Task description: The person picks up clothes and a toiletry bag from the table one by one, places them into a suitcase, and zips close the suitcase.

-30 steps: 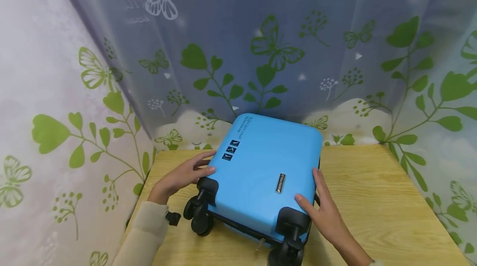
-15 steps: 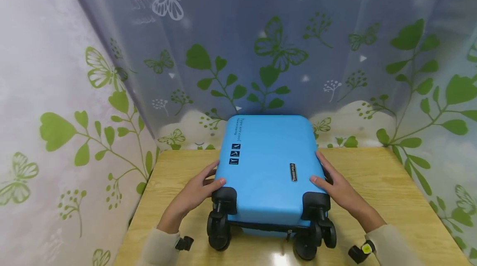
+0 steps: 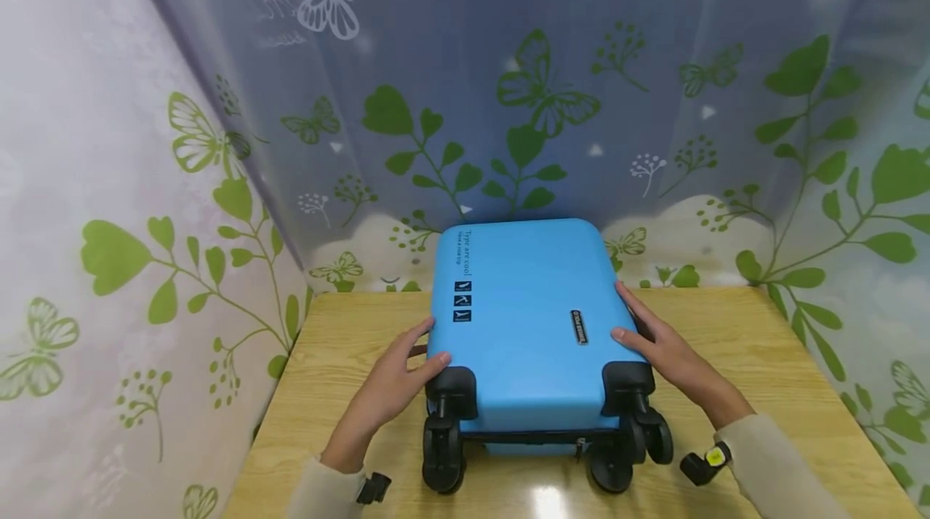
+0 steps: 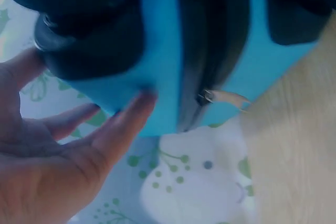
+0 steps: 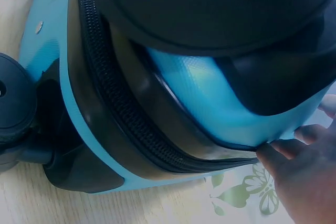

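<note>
A light-blue hard-shell suitcase [image 3: 525, 293] lies flat on the wooden table, its black wheels [image 3: 443, 454] facing me. Lettering and small black pictograms mark its upper left; a dark badge [image 3: 578, 327] sits lower right. My left hand [image 3: 388, 382] holds the left side near the wheel corner, thumb on top and fingers down the side. My right hand [image 3: 672, 353] grips the opposite side the same way. In the left wrist view a zipper pull [image 4: 226, 98] hangs from the dark zipper band. The right wrist view shows my fingertips [image 5: 273, 156] at the band's edge.
The wooden table [image 3: 748, 374] extends on both sides of the suitcase. Behind it hangs a curtain [image 3: 654, 59] printed with leaves and butterflies, close to the suitcase's far end. Similar patterned sheets [image 3: 109, 164] close off the left and right.
The suitcase has turned from a slant to nearly square with the table and shifted slightly right. Both hands have stayed on its sides and moved with it.
</note>
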`<action>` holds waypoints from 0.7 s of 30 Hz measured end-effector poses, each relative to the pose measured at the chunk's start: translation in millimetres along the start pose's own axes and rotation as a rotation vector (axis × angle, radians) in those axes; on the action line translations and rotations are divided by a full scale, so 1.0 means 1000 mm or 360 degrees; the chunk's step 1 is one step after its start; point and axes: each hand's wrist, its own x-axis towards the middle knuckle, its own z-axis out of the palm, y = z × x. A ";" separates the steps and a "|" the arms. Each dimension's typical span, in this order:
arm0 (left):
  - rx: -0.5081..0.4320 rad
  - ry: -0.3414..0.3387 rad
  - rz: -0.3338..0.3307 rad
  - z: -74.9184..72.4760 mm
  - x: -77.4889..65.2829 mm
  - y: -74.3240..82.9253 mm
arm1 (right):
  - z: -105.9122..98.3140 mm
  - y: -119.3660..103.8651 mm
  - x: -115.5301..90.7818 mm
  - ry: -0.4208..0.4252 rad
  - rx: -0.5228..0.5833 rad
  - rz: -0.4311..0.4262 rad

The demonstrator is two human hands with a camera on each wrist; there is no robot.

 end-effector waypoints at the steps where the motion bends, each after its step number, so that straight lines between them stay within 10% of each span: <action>1: 0.0022 0.0019 0.0047 0.002 -0.001 0.002 | 0.000 0.000 0.000 0.0003 0.0005 0.0000; 11: 0.0293 0.0059 0.0578 0.032 -0.022 0.044 | 0.004 0.002 -0.002 0.0014 0.0035 0.0007; 21: 0.0088 -0.0355 0.0824 0.073 -0.042 0.057 | 0.004 0.002 -0.002 0.0030 0.0034 0.0001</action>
